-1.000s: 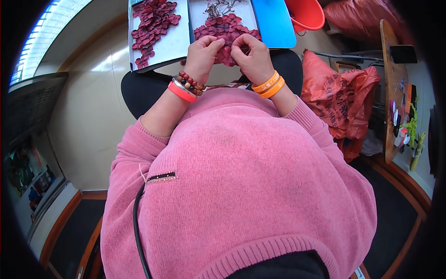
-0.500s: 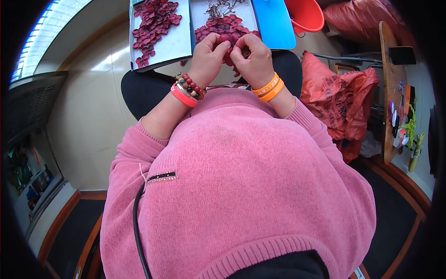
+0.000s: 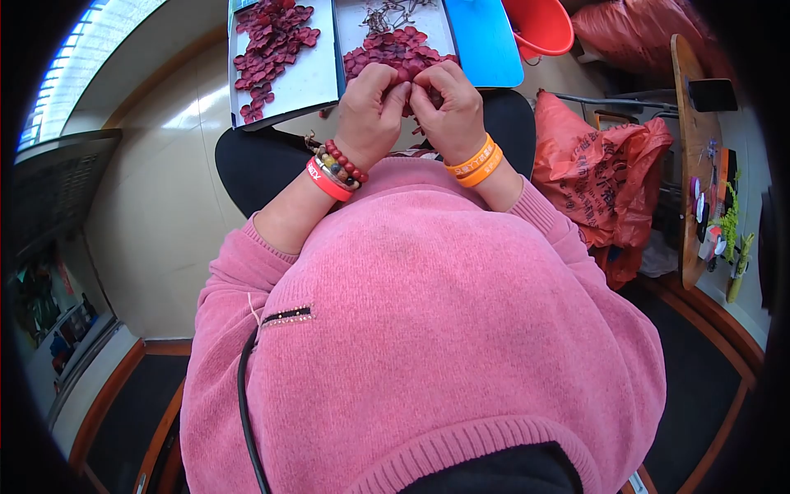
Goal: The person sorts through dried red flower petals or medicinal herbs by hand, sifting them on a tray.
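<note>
My left hand (image 3: 369,114) and my right hand (image 3: 448,105) are pressed together over my lap, fingertips meeting on a small dark red fabric flower piece (image 3: 409,97) that both pinch. Just beyond them a white tray (image 3: 436,25) holds a heap of red petals (image 3: 395,48) and several thin metal wires (image 3: 387,14). A second white tray (image 3: 309,78) to the left carries more red petals (image 3: 270,41). The left wrist wears bead bracelets, the right two orange bands.
A blue board (image 3: 485,41) lies right of the trays, with an orange bucket (image 3: 543,25) behind it. Orange plastic bags (image 3: 605,177) sit on the floor at my right. A wooden table edge (image 3: 691,156) with small items stands further right.
Both hands have drawn slightly closer together and shifted a little toward the tray, still working the red piece between the fingertips.
</note>
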`<state>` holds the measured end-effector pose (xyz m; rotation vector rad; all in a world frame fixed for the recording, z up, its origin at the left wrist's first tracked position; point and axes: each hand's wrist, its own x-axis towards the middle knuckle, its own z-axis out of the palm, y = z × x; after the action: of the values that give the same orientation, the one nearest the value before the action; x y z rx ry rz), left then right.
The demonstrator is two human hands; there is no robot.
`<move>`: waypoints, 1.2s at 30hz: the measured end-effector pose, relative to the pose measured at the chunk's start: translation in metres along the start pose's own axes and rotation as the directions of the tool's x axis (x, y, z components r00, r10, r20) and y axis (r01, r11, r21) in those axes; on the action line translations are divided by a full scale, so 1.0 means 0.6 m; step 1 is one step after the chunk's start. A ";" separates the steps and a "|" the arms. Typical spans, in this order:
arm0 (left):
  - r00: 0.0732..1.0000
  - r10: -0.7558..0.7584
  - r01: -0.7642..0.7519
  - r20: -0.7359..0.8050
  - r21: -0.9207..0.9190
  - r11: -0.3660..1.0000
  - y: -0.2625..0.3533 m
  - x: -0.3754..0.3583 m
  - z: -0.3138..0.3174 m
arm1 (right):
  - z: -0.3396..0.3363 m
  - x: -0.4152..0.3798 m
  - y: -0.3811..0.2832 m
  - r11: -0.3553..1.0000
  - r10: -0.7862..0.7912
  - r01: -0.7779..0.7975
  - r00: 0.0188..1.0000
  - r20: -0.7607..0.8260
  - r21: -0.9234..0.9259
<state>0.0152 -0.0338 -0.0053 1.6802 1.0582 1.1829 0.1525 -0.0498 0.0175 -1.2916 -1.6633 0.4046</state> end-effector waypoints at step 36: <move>0.739 0.665 -0.655 0.108 0.346 0.672 0.061 0.006 -0.032 | -0.035 -0.010 -0.037 0.963 0.074 -0.078 0.997 0.025 0.260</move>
<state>0.0043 -0.0398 0.0342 2.4854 0.7050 1.5201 0.1576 -0.0697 0.0411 -1.1596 -1.5181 0.6581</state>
